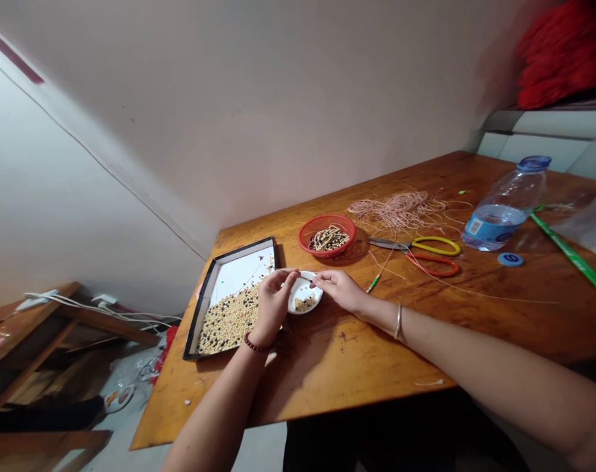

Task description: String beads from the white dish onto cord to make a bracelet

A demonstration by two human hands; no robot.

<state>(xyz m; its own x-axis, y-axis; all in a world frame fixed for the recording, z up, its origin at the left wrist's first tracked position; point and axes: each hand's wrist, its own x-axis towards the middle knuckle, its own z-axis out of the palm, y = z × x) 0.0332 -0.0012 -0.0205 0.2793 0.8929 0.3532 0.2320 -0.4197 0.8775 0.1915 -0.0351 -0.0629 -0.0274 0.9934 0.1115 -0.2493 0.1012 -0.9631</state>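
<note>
My left hand (273, 301) and my right hand (341, 290) are both pinched, thumb against fingers, on a thin dark strand (305, 279) running between them. Whether it is a thread, a needle or strung beads is too small to make out. Just below the fingertips lies a small white dish (317, 303) with some pale beads (305, 303) in it. Beside my left hand is a black-rimmed tray (192, 334), its lower part covered with cream and dark beads (229, 318). Behind the hands stands a red mesh basket (303, 244) holding beaded strings (330, 237).
Scissors (410, 248) with one yellow and one red handle lie right of the basket. Behind them is tangled pink thread (400, 211). A water bottle (504, 206), a blue cap (511, 259) and a green stick (573, 255) are on the wooden table (376, 360). A wall rises behind.
</note>
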